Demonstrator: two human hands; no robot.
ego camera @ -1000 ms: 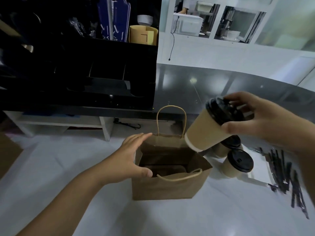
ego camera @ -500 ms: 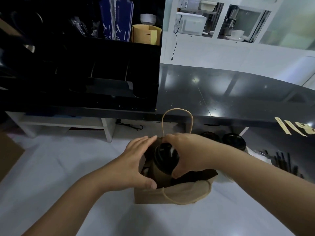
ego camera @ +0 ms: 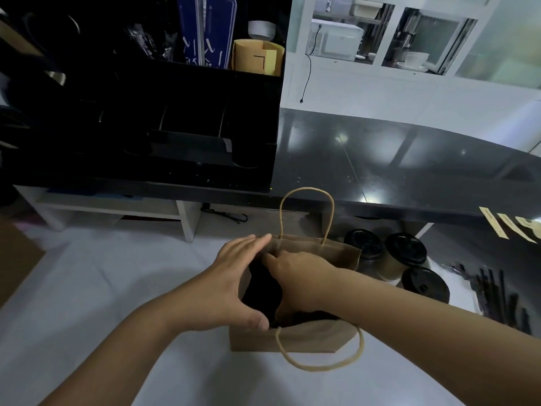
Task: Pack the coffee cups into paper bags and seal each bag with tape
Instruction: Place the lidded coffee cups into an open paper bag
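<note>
An open brown paper bag (ego camera: 307, 336) with twine handles stands on the white counter. My left hand (ego camera: 231, 282) spans the bag's left rim, fingers straight on the back edge and thumb on the front edge. My right hand (ego camera: 298, 276) reaches down into the bag and grips a coffee cup (ego camera: 262, 291), of which only the black lid shows. Three more kraft cups with black lids stand just right of the bag: one (ego camera: 364, 246) behind it, another (ego camera: 405, 250) beside that, and a third (ego camera: 424, 287) nearer to me.
Strips of tan tape (ego camera: 494, 227) hang from the black counter's edge at the right. Black stirrers (ego camera: 497, 297) lie at the far right. A black organiser (ego camera: 175, 127) with sleeves and a white shelf (ego camera: 117, 206) stand behind. A brown board (ego camera: 14, 259) lies at the left.
My right hand carried the cup from above the bag's right side down into it and now sits deeper inside. The left hand kept its place on the rim.
</note>
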